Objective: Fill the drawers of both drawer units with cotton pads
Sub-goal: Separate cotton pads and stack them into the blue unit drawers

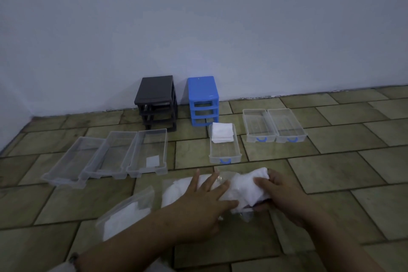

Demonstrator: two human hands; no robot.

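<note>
A black drawer unit [157, 101] and a blue drawer unit [203, 100] stand empty-framed against the wall. Three clear drawers [114, 154] lie in a row at left; the rightmost holds one pad [152, 161]. A blue-handled drawer [225, 154] in the middle carries a stack of cotton pads [222, 132] at its far end. Two more blue-handled drawers [274, 126] sit at right. My left hand [205, 199] lies flat with straight fingers on a clear bag of pads [176, 190]. My right hand [280, 194] grips a bunch of pads [249, 185] at the bag's mouth.
A second clear bag of pads [128, 212] lies at lower left on the tiled floor [331, 172]. The wall runs close behind the units.
</note>
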